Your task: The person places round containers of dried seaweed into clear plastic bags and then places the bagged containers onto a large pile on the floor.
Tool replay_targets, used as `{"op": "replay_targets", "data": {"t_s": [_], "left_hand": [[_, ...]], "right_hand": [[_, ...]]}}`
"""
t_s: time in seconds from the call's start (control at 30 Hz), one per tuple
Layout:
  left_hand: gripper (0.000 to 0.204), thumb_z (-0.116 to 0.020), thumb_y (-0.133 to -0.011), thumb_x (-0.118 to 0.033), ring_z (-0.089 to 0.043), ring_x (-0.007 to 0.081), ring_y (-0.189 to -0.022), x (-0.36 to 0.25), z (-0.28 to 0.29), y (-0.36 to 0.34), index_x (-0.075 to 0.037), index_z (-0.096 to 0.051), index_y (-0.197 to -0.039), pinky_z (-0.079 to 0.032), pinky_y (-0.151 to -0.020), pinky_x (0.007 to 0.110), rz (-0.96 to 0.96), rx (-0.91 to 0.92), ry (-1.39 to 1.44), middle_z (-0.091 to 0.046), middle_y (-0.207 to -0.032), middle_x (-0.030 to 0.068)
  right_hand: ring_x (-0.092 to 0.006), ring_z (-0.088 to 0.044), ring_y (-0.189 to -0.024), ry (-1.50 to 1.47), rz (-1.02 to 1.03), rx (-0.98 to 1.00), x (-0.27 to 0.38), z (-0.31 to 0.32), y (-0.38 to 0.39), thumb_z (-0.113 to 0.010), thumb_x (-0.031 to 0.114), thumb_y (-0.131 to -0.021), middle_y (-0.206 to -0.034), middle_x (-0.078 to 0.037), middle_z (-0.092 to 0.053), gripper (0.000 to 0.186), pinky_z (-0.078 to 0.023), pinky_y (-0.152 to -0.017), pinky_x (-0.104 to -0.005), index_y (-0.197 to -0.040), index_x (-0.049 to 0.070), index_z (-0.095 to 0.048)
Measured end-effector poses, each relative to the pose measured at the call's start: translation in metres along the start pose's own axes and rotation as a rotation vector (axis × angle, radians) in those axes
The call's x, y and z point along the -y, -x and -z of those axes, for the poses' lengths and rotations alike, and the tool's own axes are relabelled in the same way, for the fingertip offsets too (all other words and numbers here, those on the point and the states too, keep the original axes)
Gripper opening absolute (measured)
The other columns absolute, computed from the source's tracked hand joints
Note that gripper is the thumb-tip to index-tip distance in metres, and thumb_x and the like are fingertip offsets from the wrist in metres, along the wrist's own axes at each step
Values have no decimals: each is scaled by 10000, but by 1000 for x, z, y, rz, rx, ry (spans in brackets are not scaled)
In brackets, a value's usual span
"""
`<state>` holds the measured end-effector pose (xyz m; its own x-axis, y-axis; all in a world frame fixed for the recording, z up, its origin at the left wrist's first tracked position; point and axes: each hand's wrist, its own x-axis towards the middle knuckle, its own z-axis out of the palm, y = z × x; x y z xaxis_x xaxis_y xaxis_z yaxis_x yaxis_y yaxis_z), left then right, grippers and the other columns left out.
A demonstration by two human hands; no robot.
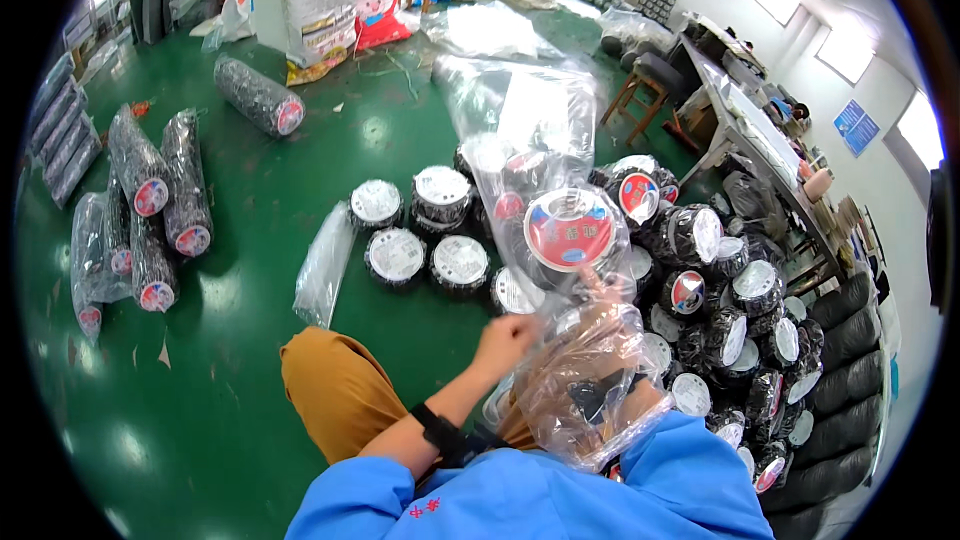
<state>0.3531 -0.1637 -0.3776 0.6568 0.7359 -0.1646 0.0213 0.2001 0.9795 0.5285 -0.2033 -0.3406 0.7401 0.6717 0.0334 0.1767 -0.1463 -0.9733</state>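
Observation:
A long clear plastic bag (520, 115) stretches from in front of me back over my right forearm. Inside it is a round black package with a red-and-white label (570, 230) on its face. My right hand (600, 288) shows through the film, its fingers at the package's near edge; wrinkled plastic partly hides the grip. Left of it, my left hand (505, 343) is closed at the bag's side, apparently pinching the film, slightly blurred. Several round black-wrapped packages with white labels (397, 255) stand on the floor just beyond my left hand.
A heap of similar round packages (735, 340) lies at my right, beside stacked black rolls (845, 370). A flat clear bag (325, 265) lies left of the standing packages. Long wrapped bundles (150, 195) lie farther left. A stool (650, 85) and long table (760, 130) stand back right.

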Motion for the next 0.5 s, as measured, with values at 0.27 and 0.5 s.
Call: {"op": "replay_targets", "data": {"t_s": [0.27, 0.5], "left_hand": [[158, -441, -953, -134, -469, 100, -693, 79, -4, 6, -34, -541, -883, -412, -649, 258, 238, -188, 549, -530, -764, 20], [134, -496, -940, -142, -498, 78, -660, 66, 47, -9, -36, -541, -872, -424, -601, 241, 77, -363, 392, -557, -778, 1]], "right_hand": [[-332, -554, -1049, 1114, 250, 659, -112, -49, 14, -540, 177, -830, -1223, -190, -513, 615, -469, -854, -423, -1396, 78, -319], [-335, -565, -1029, 1251, 635, 1370, -126, -73, 8, -478, 153, -852, -1168, -132, -562, 377, -485, -852, -396, -1216, 61, -516]]}}
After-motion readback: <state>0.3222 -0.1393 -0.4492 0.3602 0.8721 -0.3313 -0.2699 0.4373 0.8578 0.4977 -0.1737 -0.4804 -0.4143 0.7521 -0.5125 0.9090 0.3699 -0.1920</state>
